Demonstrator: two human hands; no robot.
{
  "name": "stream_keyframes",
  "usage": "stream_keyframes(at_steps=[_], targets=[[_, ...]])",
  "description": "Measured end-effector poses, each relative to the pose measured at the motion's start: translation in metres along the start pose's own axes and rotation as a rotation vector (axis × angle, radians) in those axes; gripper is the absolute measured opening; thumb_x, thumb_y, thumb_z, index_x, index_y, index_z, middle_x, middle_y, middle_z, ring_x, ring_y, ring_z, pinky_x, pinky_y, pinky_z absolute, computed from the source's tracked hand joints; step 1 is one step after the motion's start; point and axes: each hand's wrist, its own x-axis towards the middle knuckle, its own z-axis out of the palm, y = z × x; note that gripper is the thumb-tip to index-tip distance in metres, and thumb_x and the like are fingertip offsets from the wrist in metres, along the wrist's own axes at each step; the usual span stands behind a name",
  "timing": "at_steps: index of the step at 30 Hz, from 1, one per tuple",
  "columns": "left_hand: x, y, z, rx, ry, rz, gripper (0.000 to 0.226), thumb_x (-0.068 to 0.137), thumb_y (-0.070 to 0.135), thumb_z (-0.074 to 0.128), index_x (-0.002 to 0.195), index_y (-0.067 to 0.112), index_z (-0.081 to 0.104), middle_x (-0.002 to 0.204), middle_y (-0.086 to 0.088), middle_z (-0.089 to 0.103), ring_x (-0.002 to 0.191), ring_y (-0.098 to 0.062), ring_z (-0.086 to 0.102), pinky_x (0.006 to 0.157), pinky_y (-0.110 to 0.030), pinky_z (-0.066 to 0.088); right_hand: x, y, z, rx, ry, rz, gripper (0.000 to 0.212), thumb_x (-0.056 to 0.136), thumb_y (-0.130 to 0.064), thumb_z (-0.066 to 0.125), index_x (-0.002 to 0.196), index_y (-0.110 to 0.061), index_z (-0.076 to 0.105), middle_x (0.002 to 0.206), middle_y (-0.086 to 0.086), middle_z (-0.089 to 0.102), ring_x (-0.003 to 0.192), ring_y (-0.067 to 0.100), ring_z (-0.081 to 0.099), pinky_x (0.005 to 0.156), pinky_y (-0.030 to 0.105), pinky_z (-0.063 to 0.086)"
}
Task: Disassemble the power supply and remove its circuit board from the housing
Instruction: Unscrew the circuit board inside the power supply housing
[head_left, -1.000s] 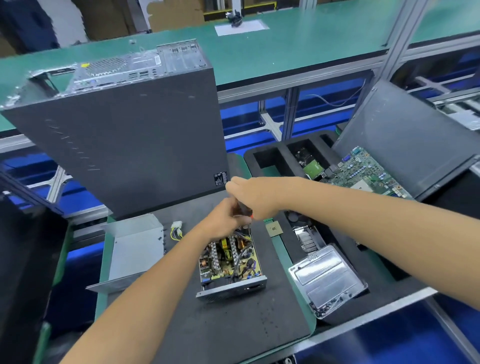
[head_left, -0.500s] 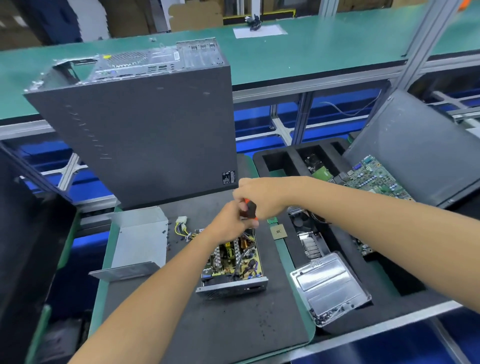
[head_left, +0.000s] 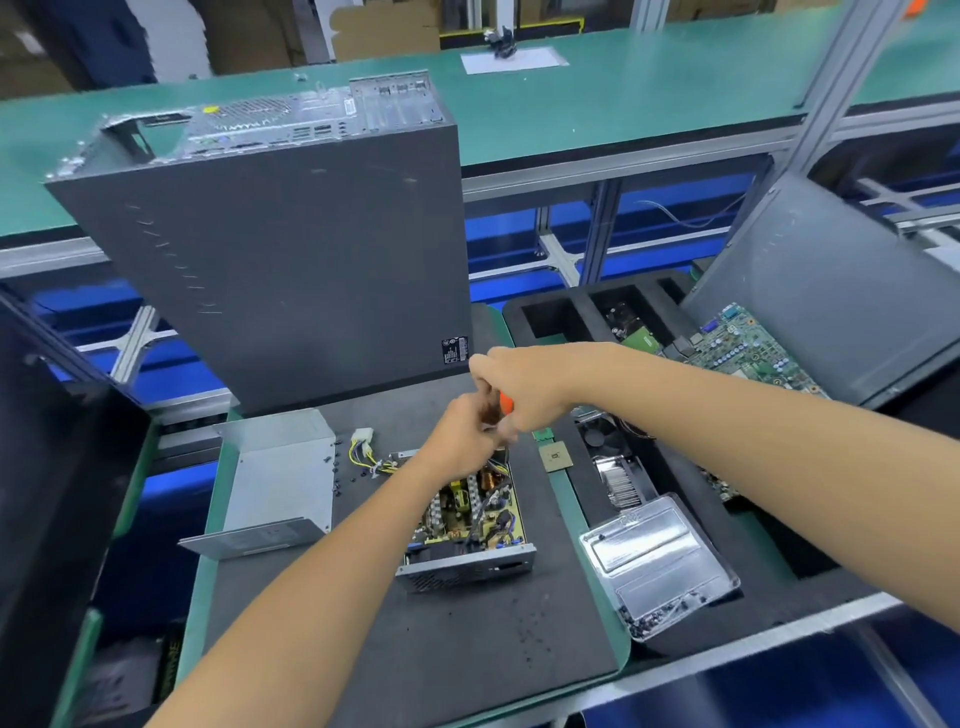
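The power supply (head_left: 470, 564) lies open on the dark mat, its yellow circuit board (head_left: 475, 512) still seated in the metal housing. My right hand (head_left: 524, 387) grips a screwdriver with an orange and black handle (head_left: 505, 402) upright over the board's far end. My left hand (head_left: 465, 439) is curled around the screwdriver's lower part just under the right hand; the tip is hidden. The removed grey metal cover (head_left: 275, 480) lies to the left, with a yellow wire bundle and white plug (head_left: 363, 447) between it and the supply.
A grey computer case (head_left: 291, 249) stands behind the mat. A small chip (head_left: 555, 457) lies at the mat's right edge. A black foam tray (head_left: 561, 317) holds a heatsink, a fan, a motherboard (head_left: 743, 348) and a clear plastic box of screws (head_left: 660, 561). Loose screws dot the mat.
The camera view has shifted slightly. Both hands stay on the screwdriver over the board's far end, with only small movement of the fingers.
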Motion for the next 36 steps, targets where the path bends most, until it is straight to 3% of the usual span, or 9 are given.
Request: stream_keyframes(at_steps=[3,9,12,17,20,25,29,32,36], targets=[[0.004,0.001,0.006,0.002,0.088,0.013,0.036,0.072,0.003,0.076,0.066,0.032,0.055,0.065,0.016,0.058,0.06,0.003,0.051,0.055,-0.01,0.039,0.004,-0.004,0.006,-0.213,0.137,0.088,0.02,0.098,-0.029,0.046,0.105,-0.01,0.047,0.087,0.007,0.048,0.066,0.021,0.046,0.055,0.033,0.036],[0.005,0.0,0.004,0.001,-0.026,-0.019,0.038,0.078,0.018,0.076,0.103,0.023,0.048,0.089,0.016,0.056,0.084,-0.001,0.054,0.072,-0.018,0.044,0.008,0.002,0.007,-0.102,0.094,-0.089,0.032,0.083,-0.012,0.069,0.094,-0.016,0.039,0.086,0.0,0.043,0.074,0.019,0.05,0.056,0.03,0.039],[0.002,-0.007,0.004,0.003,-0.033,-0.036,0.029,0.082,0.013,0.072,0.09,0.028,0.048,0.087,0.016,0.058,0.082,0.003,0.056,0.079,-0.025,0.046,0.003,0.006,0.005,-0.045,0.055,-0.2,0.039,0.077,-0.01,0.073,0.094,-0.017,0.039,0.096,-0.001,0.041,0.087,0.021,0.047,0.065,0.032,0.042],[0.007,0.001,0.003,-0.025,0.039,-0.001,0.028,0.069,0.016,0.083,0.074,0.031,0.06,0.074,0.012,0.062,0.062,0.0,0.054,0.054,-0.021,0.045,0.011,0.0,0.004,-0.142,0.116,0.06,0.022,0.098,-0.03,0.047,0.102,-0.009,0.045,0.093,0.008,0.052,0.07,0.021,0.052,0.058,0.034,0.042],[0.009,0.003,-0.001,-0.046,-0.011,-0.005,0.035,0.069,0.021,0.084,0.086,0.036,0.058,0.085,0.009,0.065,0.075,0.002,0.059,0.063,-0.014,0.048,0.018,-0.003,0.005,-0.239,0.11,0.013,0.012,0.09,-0.014,0.051,0.101,-0.009,0.048,0.083,0.006,0.053,0.068,0.02,0.054,0.053,0.031,0.039],[0.005,-0.01,-0.009,-0.044,-0.226,-0.121,0.041,0.081,0.007,0.073,0.116,0.003,0.052,0.113,-0.012,0.064,0.108,-0.027,0.06,0.094,-0.036,0.049,0.015,0.006,0.004,-0.061,0.044,-0.234,0.041,0.071,-0.002,0.069,0.091,-0.018,0.037,0.09,0.003,0.051,0.085,0.021,0.049,0.061,0.042,0.047],[0.009,-0.004,-0.007,-0.02,-0.121,-0.061,0.043,0.07,0.009,0.082,0.103,-0.004,0.058,0.098,-0.02,0.065,0.092,-0.022,0.062,0.086,-0.04,0.051,0.016,0.009,0.003,0.031,0.096,-0.194,0.032,0.08,-0.017,0.067,0.099,-0.015,0.04,0.097,0.003,0.045,0.078,0.023,0.051,0.061,0.04,0.046],[0.011,-0.003,-0.004,0.003,-0.111,-0.038,0.024,0.068,0.014,0.084,0.086,0.011,0.067,0.089,-0.013,0.068,0.079,-0.015,0.061,0.074,-0.032,0.052,0.021,0.005,0.009,-0.203,0.214,-0.051,0.017,0.098,-0.022,0.046,0.088,-0.014,0.034,0.079,0.004,0.043,0.058,0.016,0.041,0.047,0.033,0.031],[0.017,-0.012,-0.003,0.205,-0.279,-0.053,0.03,0.077,0.021,0.078,0.102,0.014,0.063,0.107,-0.01,0.063,0.099,-0.02,0.057,0.093,-0.04,0.048,0.022,0.009,0.008,-0.055,0.072,-0.112,0.02,0.088,-0.009,0.054,0.084,-0.018,0.036,0.079,0.0,0.048,0.067,0.017,0.053,0.051,0.031,0.037]])
